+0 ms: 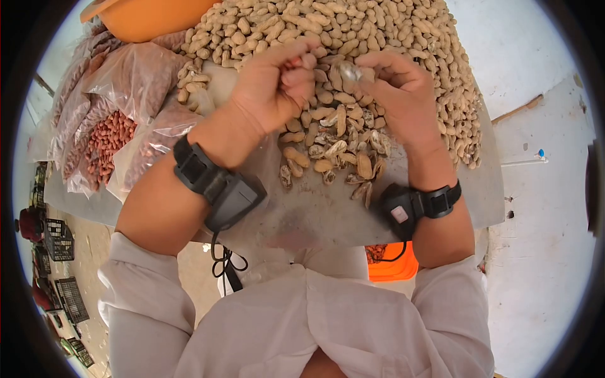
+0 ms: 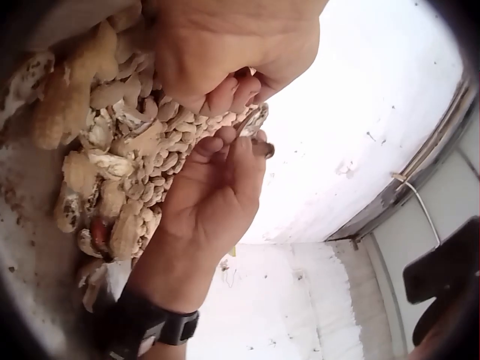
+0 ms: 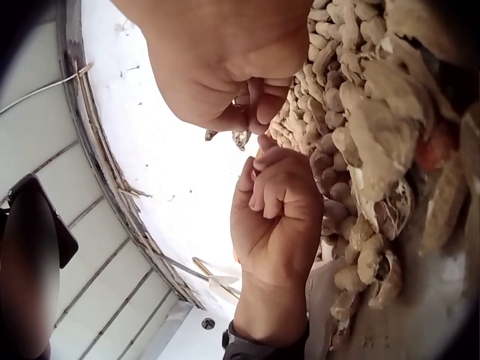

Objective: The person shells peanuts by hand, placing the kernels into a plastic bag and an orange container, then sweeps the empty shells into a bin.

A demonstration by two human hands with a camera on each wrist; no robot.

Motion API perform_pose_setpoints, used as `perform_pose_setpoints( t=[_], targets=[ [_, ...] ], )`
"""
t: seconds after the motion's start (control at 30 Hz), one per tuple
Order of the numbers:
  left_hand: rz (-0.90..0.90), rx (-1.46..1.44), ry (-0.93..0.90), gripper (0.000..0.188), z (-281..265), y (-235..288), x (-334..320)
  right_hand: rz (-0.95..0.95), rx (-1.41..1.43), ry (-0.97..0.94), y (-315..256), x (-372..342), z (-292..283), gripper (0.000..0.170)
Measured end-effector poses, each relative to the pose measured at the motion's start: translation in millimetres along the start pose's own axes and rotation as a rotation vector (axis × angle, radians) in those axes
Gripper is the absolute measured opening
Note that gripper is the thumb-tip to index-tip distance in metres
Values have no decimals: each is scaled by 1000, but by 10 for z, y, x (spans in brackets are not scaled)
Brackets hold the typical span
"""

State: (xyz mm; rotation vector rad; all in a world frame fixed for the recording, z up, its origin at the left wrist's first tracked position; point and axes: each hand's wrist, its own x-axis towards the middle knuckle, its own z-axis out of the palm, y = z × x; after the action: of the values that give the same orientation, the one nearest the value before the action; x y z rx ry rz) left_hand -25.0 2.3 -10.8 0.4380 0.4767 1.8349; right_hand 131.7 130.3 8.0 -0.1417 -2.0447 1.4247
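Observation:
My left hand (image 1: 274, 85) is curled, thumb and index finger near the shell, with a reddish bit like a peanut kernel (image 1: 293, 62) partly hidden between its fingers. Facing it, my right hand (image 1: 406, 94) pinches an opened peanut shell (image 1: 350, 71) between thumb and fingers. That shell (image 2: 253, 120) also shows in the left wrist view, at the right hand's (image 2: 214, 187) fingertips. In the right wrist view the curled left hand (image 3: 277, 214) lies just below the shell (image 3: 241, 139), apart from it. Broken shells (image 1: 337, 148) lie on the tabletop below both hands.
A large heap of unshelled peanuts (image 1: 403, 31) covers the back of the table (image 1: 302, 217). Plastic bags (image 1: 135, 75) with red kernels (image 1: 110, 142) lie at the left, an orange basin (image 1: 151, 19) behind them. An orange container (image 1: 394, 268) stands below the front edge.

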Motion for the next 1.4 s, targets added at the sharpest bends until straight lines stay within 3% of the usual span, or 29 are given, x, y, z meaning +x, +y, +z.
perform_pose_setpoints(
  t=[0.03,0.13,0.23,0.33,0.43,0.53,0.73,1.13,1.4],
  targets=[
    [28,-15,-13,16,-32,57,12,11,40,-86,-11,8,-33,18],
    [72,-118,26,18,-74,135,43,60,-233,-392,-23,-2,-183,20],
    [92,-81,66,21,-77,142,66,-92,-414,-417,9,5,-187,24],
    [124,-31,50,21,-63,103,65,72,-478,-386,-66,18,-79,17],
    [147,-9,24,22,-113,87,96,-328,-759,-326,163,110,77,14],
    [149,5,-6,23,-149,82,107,-228,-1114,-257,154,125,246,15],
    [176,63,-11,22,-132,71,91,8,-1484,-442,-109,259,470,12],
    [244,97,20,21,-116,52,78,93,-1551,-641,-159,481,491,15],
    [285,84,22,19,-112,88,64,153,-1584,-625,-182,495,582,19]
  ],
)
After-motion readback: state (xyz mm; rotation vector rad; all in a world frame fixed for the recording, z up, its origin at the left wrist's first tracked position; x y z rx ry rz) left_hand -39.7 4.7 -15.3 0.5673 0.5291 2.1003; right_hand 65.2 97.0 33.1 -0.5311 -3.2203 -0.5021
